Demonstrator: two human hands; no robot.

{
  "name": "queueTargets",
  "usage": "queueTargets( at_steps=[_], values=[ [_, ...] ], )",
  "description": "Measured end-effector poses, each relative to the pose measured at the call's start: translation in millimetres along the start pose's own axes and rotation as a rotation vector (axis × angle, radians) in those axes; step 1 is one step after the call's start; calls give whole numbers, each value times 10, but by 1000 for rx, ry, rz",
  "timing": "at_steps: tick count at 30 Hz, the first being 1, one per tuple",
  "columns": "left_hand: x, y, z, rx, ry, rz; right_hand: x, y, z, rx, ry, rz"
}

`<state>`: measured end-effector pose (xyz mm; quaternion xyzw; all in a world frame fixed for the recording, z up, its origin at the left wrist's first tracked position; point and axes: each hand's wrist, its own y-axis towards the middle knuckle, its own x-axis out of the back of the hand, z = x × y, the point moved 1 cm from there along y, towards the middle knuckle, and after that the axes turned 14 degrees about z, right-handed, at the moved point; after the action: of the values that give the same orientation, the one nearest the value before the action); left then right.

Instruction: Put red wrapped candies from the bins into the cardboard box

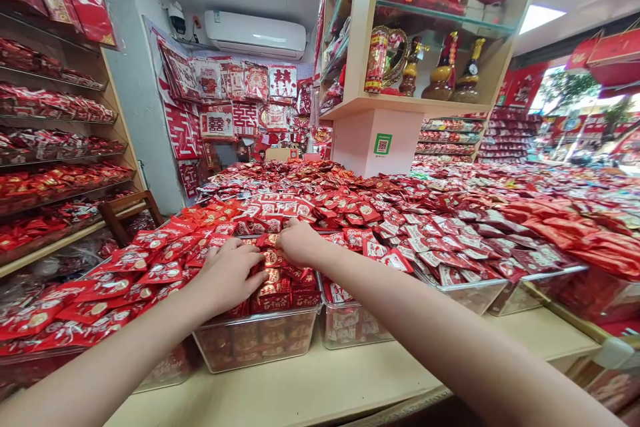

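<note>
Small red-and-gold packets (274,280) fill a clear plastic bin (257,343) at the front of the counter. My left hand (230,275) rests over the bin's left side, palm down, its fingers spread and the thumb stretched across the packets. Farther back in the same bin, my right hand (301,243) is curled with its fingers pressed together at a red-and-gold packet (273,240); its fingertips are partly hidden. Larger red packets (163,272) with round pale emblems lie heaped left of my left hand.
More clear bins (470,293) of red packets stand to the right along the wooden counter (280,390). A pillar (373,140) with a glass-shelved cabinet (430,103) rises behind the heaps. Stocked shelves (55,113) and a wooden chair (131,210) are at left.
</note>
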<state>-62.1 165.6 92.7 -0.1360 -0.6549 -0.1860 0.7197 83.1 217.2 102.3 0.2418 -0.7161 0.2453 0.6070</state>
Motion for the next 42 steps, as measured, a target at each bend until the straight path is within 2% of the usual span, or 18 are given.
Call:
queueTargets(
  at_steps=[10,15,20,25,31,34,36,39,40,42],
  values=[
    [-6,46,-20,11,-61,63,96,156,-82,-96,68,53],
    [30,-33,6,2,-91,82,142,-141,-60,-96,119,52],
    [41,-74,18,-3,-101,70,112,-499,-22,-68,194,134],
    [154,-102,10,12,-125,-9,70,-619,-71,14,285,148],
    [322,-466,129,112,-252,-143,-43,-599,-164,40,361,79],
    [287,-674,221,187,-329,-173,-19,-636,-137,58,373,-10],
    [219,-808,214,208,-377,-206,29,-757,-67,84,372,-111],
    [50,-1042,16,204,-424,-330,37,-1155,94,95,450,-239],
    [-24,-1130,-99,183,-436,-362,1,-1332,154,109,510,-222],
    [-180,-1290,-372,45,-426,-321,-146,-1690,267,166,651,-22]
  ],
)
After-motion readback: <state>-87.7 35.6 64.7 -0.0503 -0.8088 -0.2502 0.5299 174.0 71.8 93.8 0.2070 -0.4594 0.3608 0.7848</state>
